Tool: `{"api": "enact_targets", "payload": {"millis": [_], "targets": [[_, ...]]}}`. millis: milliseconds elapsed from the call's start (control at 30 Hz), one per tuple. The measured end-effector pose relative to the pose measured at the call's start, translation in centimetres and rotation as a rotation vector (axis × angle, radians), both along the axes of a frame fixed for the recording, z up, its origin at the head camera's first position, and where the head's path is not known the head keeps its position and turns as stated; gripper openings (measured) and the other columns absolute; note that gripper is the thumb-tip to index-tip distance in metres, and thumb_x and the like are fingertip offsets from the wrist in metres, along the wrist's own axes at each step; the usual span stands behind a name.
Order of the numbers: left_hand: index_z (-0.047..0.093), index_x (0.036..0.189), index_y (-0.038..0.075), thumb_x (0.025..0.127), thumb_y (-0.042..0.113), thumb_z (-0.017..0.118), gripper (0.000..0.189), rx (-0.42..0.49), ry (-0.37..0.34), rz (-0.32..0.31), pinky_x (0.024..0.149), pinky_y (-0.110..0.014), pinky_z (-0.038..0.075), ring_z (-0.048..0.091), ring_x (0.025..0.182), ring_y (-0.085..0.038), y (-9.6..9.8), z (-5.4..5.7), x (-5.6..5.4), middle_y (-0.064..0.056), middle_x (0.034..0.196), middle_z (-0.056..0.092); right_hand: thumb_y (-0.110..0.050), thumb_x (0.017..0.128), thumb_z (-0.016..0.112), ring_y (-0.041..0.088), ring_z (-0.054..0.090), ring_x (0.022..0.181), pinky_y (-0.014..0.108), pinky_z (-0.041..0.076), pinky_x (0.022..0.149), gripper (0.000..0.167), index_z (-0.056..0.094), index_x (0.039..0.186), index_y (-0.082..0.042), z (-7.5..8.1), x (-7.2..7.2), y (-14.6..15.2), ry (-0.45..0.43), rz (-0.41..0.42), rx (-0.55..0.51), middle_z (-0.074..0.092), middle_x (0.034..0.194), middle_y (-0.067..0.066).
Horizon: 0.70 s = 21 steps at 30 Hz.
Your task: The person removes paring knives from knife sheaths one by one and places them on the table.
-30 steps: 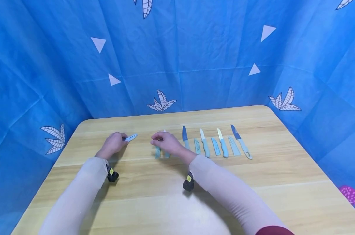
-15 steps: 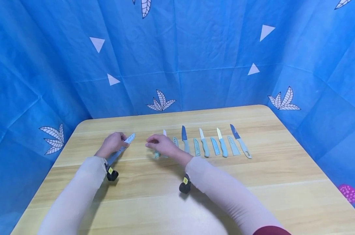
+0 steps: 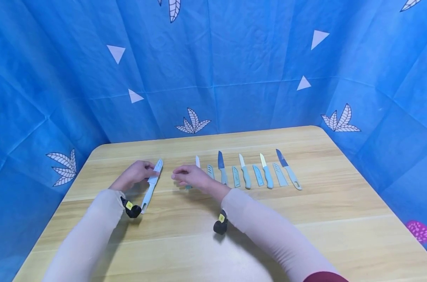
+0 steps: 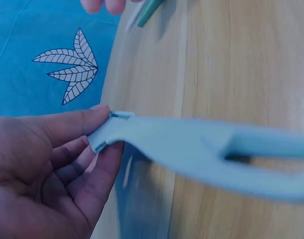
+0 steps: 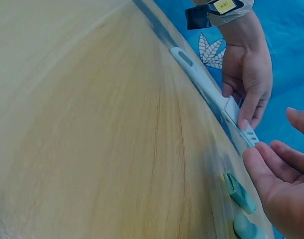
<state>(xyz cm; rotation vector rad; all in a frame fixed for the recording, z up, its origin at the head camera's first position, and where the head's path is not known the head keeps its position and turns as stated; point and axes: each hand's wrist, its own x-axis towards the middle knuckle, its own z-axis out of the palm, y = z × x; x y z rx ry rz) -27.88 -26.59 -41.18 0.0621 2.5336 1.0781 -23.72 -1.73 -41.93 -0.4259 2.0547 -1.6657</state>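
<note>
My left hand (image 3: 135, 173) pinches a pale blue knife (image 3: 149, 197) at the sheath (image 3: 158, 166) that covers its blade. The handle, with a long slot near its end, points back toward me; in the left wrist view that handle (image 4: 187, 147) extends to the right from between thumb and fingers. To the right of it, my right hand (image 3: 193, 176) hovers with loosely bent fingers and nothing held. Its fingertips look close to the sheath's tip in the right wrist view, but the head view shows a gap. Beneath this hand lie a white-bladed knife (image 3: 197, 161) and a mostly hidden sheath (image 3: 188, 187).
Farther right on the wooden table (image 3: 269, 243), bare knives and sheaths alternate in a row: a sheath (image 3: 210, 171), a dark-bladed knife (image 3: 221, 164), and several more, ending with a dark-bladed knife (image 3: 291, 174) at far right. A blue curtain (image 3: 248, 58) hangs behind.
The knife in my left hand has turned, its sheath tip swinging upward and its handle coming into view toward me. My right hand has shifted slightly left.
</note>
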Motion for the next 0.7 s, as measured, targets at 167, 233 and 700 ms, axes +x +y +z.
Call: {"api": "enact_targets", "payload": {"millis": [167,233,700], "targets": [[0.052,0.122,-0.008,0.094,0.013,0.066,0.038,0.228,-0.111,0.049,0.077,-0.031,0.059,0.062,0.086,-0.017,0.2,-0.3,0.4,-0.012,0.100,0.063,-0.025,0.096,0.065,0.029,0.064,0.107,0.037,0.054,0.097,0.044,0.057,0.131,-0.001,-0.2,0.2,-0.3,-0.053,0.011,-0.056,0.066,0.112,0.005],[0.049,0.123,-0.008,0.095,0.012,0.065,0.038,0.303,-0.139,0.067,0.079,-0.030,0.060,0.064,0.086,-0.016,0.2,-0.4,0.5,-0.011,0.100,0.062,-0.022,0.095,0.066,0.029,0.063,0.107,0.036,0.054,0.096,0.041,0.058,0.129,-0.001,-0.4,0.3,-0.5,-0.089,0.003,-0.082,0.066,0.111,0.006],[0.041,0.131,-0.009,0.098,0.003,0.057,0.039,0.728,-0.244,0.111,0.087,-0.029,0.058,0.068,0.089,-0.015,0.2,-0.9,1.6,-0.009,0.103,0.066,-0.012,0.098,0.059,0.032,0.064,0.107,0.037,0.056,0.094,0.034,0.056,0.126,0.009,-1.5,1.6,-1.6,-0.266,0.025,-0.246,0.066,0.112,0.020]]}}
